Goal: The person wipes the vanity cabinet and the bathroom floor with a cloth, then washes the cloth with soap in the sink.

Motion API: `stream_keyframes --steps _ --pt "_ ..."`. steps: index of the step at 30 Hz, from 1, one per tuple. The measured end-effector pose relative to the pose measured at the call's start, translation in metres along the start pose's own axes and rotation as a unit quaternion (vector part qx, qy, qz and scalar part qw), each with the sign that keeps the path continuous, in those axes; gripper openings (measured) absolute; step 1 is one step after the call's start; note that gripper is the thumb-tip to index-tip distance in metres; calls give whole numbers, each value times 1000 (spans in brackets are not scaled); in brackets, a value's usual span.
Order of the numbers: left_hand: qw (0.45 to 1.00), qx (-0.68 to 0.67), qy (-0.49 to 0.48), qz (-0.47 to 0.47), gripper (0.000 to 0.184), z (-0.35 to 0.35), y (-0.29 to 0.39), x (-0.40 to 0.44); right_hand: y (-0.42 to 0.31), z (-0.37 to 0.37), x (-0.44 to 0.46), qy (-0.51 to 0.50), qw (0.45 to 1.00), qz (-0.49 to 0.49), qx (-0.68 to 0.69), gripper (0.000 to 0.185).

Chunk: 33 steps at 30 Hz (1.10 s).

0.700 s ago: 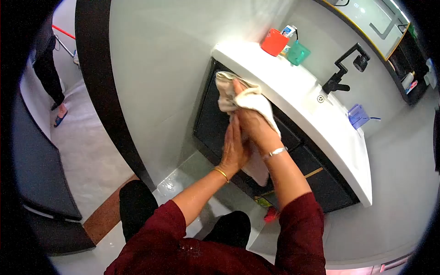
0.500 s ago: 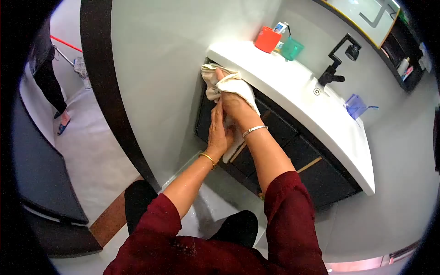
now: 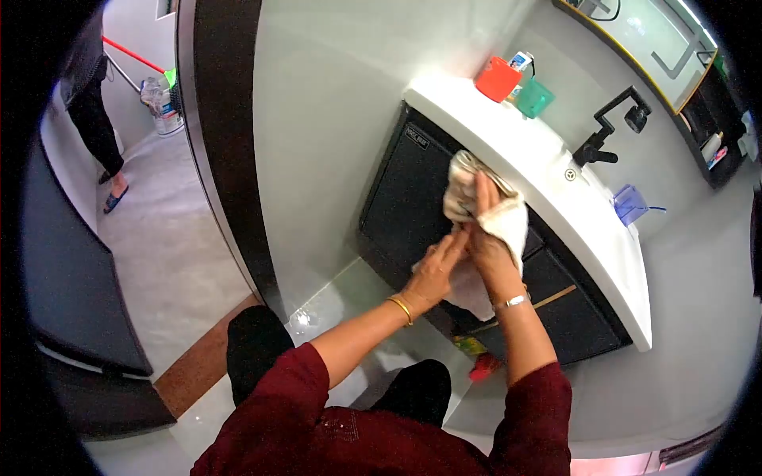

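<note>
Head view: towel [image 3: 512,224] hangs lengthwise around the right hand [image 3: 490,247], fingers straight, together; left hand [image 3: 432,275] adjoins, fingers extended. Both grips are unclear.

Over there, the one camera sits on the person's head, facing forward and steeply down, close above the maroon sleeves [image 3: 533,408]. It catches the cloth [image 3: 512,224] right of centre, the counter [image 3: 623,285] slanting farther off, and looks past the dark door frame [image 3: 226,103] at left.

cloth [image 3: 510,224]: 1 | cups [image 3: 498,80]: 3 | bracelets [image 3: 403,311]: 2 | faucet [image 3: 591,151]: 1 | sink [image 3: 591,246]: 1
</note>
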State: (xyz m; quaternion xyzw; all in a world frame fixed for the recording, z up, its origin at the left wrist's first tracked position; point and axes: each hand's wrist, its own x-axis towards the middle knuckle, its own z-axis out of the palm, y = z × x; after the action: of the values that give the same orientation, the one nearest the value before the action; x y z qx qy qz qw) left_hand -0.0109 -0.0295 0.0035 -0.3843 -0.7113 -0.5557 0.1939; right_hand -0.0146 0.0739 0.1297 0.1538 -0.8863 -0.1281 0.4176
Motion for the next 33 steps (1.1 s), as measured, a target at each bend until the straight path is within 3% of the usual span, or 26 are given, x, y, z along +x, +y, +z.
stream_keyframes --steps 2,3,5,6,7,8,10,11,12,14,15,18,19,20,22,23,24,28,32,33 --pt "996 6 74 55 76 -17 -20 13 -12 24 28 23 999 -19 12 54" --pt "995 40 82 30 74 -26 -27 18 -23 29 43 -12 983 81 164 40" --pt "995 62 74 -19 73 -45 -44 31 -44 39 74 25 834 298 463 39" --pt "994 76 75 -29 74 -56 -49 36 -58 7 94 -79 802 383 451 47" --pt "995 71 67 -36 75 -65 -51 41 -51 47 95 -61 745 391 536 44" --pt "996 22 91 7 77 -72 -51 45 -46 83 99 -63 760 378 525 39" --pt "992 70 102 7 74 -68 -61 49 -44 69 99 -59 907 246 337 25" --pt "992 80 91 -13 73 -65 -54 46 -36 100 94 7 994 42 102 22" --pt "994 74 77 -25 73 -63 -44 46 -31 107 98 -54 994 35 92 22" --pt "994 69 79 -40 73 -55 -24 39 -37 43 84 -76 956 171 225 24" --pt "992 92 79 -35 75 -49 -16 35 -33 88 73 18 971 145 189 31" --pt "996 77 24 -41 75 -33 30 29 1 6 34 -73 982 74 161 42" --pt "994 102 26 39 74 -19 25 25 13 -1 4 59 997 -4 50 54" --pt "998 58 -16 -5 73 -28 38 7 3 -13 -12 7 999 6 43 62" --pt "995 70 -27 73 72 -10 49 4 20 -35 -39 40 999 4 25 62" --pt "995 66 -23 73 69 -7 61 -2 19 -53 -45 -7 999 23 29 61" --pt "992 75 -15 104 69 -6 74 0 23 -62 -52 45 999 19 19 53" --pt "992 37 -38 118 69 -37 105 5 7 -89 -49 88 994 61 10 43" --pt "973 27 -131 186 66 -40 129 9 8 -125 -84 98 984 147 -20 41" --pt "960 21 -138 244 65 -31 131 13 10 -127 -99 128 978 167 -20 44"
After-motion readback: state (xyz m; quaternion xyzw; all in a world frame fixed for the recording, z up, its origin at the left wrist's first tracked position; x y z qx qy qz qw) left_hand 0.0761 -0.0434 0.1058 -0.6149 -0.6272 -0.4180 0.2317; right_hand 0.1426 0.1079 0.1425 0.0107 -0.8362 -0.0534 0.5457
